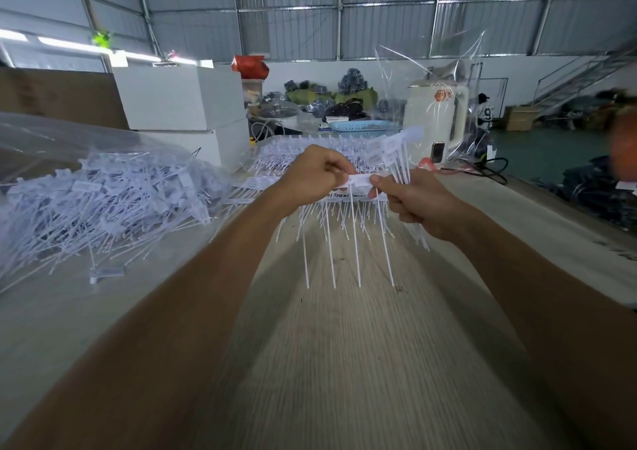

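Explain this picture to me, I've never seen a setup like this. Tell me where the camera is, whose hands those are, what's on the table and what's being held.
There is no machine here. One camera, worn on a person's head, looks forward and down along their bare arms. The left hand and right hand pinch a strip of white plastic tag ties between them, and its thin tails hang down. On the wooden table, to the left, lies a big pile of the same ties, partly under a clear plastic bag.
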{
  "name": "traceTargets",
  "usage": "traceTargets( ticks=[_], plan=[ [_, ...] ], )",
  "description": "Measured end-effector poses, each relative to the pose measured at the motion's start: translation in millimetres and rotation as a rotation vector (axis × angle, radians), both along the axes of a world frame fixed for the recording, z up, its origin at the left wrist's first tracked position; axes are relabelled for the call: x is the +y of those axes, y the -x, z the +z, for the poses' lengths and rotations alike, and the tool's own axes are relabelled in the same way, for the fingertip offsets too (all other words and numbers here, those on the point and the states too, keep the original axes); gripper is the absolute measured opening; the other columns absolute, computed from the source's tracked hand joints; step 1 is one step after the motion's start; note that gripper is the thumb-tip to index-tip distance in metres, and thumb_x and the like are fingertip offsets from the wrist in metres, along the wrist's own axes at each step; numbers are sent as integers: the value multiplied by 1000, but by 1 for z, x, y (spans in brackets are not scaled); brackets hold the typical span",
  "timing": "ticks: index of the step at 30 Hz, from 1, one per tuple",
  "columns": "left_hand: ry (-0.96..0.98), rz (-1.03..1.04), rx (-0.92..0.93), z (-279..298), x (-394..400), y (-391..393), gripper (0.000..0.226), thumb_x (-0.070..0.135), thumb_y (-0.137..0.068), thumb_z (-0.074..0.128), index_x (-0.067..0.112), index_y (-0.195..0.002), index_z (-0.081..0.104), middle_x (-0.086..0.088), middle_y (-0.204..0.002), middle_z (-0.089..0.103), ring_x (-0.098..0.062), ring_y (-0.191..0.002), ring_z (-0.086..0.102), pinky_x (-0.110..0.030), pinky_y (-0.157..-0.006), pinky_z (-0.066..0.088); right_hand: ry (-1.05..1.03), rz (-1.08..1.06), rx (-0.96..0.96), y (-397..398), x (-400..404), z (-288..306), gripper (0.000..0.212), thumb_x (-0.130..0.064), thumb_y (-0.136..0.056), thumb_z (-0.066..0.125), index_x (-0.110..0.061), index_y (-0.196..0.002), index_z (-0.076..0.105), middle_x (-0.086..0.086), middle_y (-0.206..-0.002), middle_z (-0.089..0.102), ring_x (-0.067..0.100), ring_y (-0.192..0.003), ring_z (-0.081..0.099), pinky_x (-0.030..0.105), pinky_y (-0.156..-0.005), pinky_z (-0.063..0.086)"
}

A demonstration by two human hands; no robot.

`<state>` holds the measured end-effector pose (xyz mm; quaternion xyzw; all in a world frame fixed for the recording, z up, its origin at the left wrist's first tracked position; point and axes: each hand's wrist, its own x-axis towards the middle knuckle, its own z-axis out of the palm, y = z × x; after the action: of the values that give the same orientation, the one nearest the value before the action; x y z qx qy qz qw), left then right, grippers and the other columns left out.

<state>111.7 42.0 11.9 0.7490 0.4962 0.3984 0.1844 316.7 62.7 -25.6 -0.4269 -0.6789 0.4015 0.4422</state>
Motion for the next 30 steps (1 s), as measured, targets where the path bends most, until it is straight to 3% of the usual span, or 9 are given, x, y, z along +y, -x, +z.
traceTargets(
  ticks=[3, 7, 11, 14, 16, 18, 23, 26, 30],
  plan=[
    [-21, -13, -4, -2, -1, -4, 19, -2, -95, 59, 5, -103, 75, 0, -80, 68, -16, -82, 65, -35, -85, 54, -22, -3, -13, 0, -2, -1, 26, -28, -99, 64, -7, -88, 76, -5, -53, 34, 11, -46, 26, 25, -45, 19],
    [-73, 38, -28, -4, 3, -8, 17, 2, -96, 59, 4, -101, 76, 20, -56, 54, 3, -54, 51, -21, -62, 43, -111, -41, -82, 1, -5, 3, 25, -26, -97, 66, -9, -84, 77, -10, -45, 39, 7, -41, 29, 22, -42, 26],
    [-55, 87, -84, -8, 5, -9, 8, 4, -95, 64, 4, -99, 71, 4, -55, 56, 4, -41, 46, -13, -47, 36, -206, -92, -143, 8, -8, 6, 25, -25, -95, 69, -9, -77, 76, -14, -40, 44, 2, -36, 31, 13, -39, 29],
    [16, 95, -196, -8, 6, -8, 5, 8, -93, 67, 10, -95, 71, -8, -81, 71, -4, -57, 63, -20, -58, 48, -299, -85, -132, 9, -10, 8, 27, -23, -95, 69, -6, -74, 74, -15, -45, 49, 2, -39, 35, 11, -43, 32],
    [46, 90, -249, -9, 8, -7, 9, 10, -92, 69, 16, -86, 70, -7, -94, 72, -5, -59, 66, -28, -65, 53, -349, -74, -134, 8, -10, 7, 27, -22, -95, 69, -7, -72, 71, -15, -48, 50, 0, -43, 37, 10, -47, 33],
    [77, 81, -297, -10, 10, -5, 17, 8, -91, 70, 20, -79, 70, -2, -98, 69, -5, -57, 65, -26, -63, 53, -387, -57, -153, 8, -11, 8, 26, -21, -96, 68, -10, -72, 70, -17, -51, 54, -2, -47, 43, 10, -51, 34],
    [196, 67, -403, -11, 11, -2, 25, -7, -87, 65, 15, -78, 73, -3, -87, 68, -5, -47, 60, -20, -51, 47, -461, -12, -214, 8, -12, 9, 22, -20, -95, 68, -5, -80, 72, 8, -78, 69, 9, -69, 58, 22, -69, 43],
    [262, 44, -361, -12, 9, 0, 24, -11, -84, 62, 7, -93, 76, -6, -73, 69, -9, -50, 57, -19, -48, 43, -508, -25, -290, 7, -10, 11, 18, -18, -95, 68, -5, -82, 72, -2, -72, 65, -5, -61, 54, 11, -62, 40],
    [178, 38, -329, -11, 9, -1, 20, -7, -89, 61, 10, -85, 71, -6, -78, 68, -4, -49, 59, -19, -52, 48, -547, -102, -387, 9, -5, 7, 22, -23, -101, 59, -15, -81, 65, -9, -72, 59, 3, -67, 55, 26, -67, 40]
  ],
)
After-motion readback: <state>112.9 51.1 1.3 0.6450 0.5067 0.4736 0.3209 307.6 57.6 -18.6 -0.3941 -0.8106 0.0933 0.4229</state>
